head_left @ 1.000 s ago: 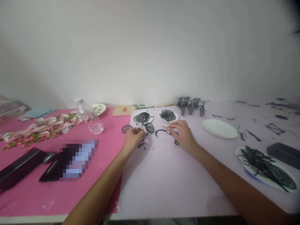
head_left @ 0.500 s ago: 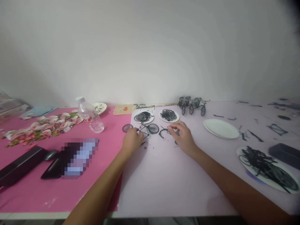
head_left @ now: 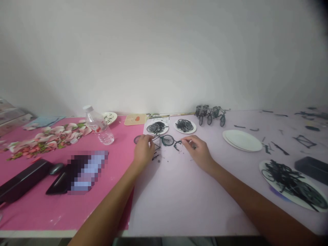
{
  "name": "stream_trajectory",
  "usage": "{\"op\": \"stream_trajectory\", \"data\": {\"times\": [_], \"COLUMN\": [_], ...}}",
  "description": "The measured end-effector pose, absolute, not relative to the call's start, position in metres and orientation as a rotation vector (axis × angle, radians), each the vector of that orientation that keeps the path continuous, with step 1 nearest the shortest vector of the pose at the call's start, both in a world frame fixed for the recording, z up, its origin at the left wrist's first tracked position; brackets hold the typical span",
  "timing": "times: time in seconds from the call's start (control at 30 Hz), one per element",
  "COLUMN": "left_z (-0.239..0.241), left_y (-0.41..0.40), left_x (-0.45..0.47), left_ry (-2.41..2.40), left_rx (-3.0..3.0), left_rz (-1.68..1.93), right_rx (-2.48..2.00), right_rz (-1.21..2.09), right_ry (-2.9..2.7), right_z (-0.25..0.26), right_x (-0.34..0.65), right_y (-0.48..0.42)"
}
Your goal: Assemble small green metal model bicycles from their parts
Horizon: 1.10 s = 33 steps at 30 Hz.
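Observation:
My left hand is closed on a small dark model bicycle, which it partly hides. One spoked wheel of this bicycle shows right of my fingers. Another wheel peeks out left of the hand; whether it is attached I cannot tell. With thumb and fingertips together, my right hand pinches a thin, dark curved bicycle part close to the spoked wheel. Tiny dark bits lie on the table below.
Two plates of black parts stand behind my hands, with finished model bicycles to their right. Further right are white plates, loose parts and a heaped plate. A bottle, artificial flowers and a phone lie left.
My right fingertips and the curved part have shifted slightly, nearer the bicycle's wheel. My left hand has moved a little left and now covers more of the left wheel.

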<state>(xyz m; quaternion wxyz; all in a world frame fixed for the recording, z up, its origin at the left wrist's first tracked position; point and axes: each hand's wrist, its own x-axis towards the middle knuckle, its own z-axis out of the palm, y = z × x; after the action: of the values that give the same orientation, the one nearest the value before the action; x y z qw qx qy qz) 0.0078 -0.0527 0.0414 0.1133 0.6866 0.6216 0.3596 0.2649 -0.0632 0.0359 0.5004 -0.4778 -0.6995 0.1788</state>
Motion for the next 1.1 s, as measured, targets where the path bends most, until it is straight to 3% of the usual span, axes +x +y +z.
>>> {"op": "stream_trajectory", "data": {"times": [0.17,0.37,1.1], "left_z": [0.04,0.041,0.031], "left_y": [-0.059,-0.07,-0.071], "left_x": [0.022,0.037,0.048], "left_ry": [1.305,1.064,1.197], "left_rx": [1.917,1.71,1.494], "left_rz": [1.15,1.086,1.168], "right_rx": [-1.156,-1.155,-1.108], "right_rz": [0.569,0.629,0.36], "right_ry": [-1.744,-1.8,-2.319], "right_z": [0.035,0.037,0.023], "right_x": [0.259,0.257,0.281], "right_y": [-0.069,-0.071,-0.048]}}
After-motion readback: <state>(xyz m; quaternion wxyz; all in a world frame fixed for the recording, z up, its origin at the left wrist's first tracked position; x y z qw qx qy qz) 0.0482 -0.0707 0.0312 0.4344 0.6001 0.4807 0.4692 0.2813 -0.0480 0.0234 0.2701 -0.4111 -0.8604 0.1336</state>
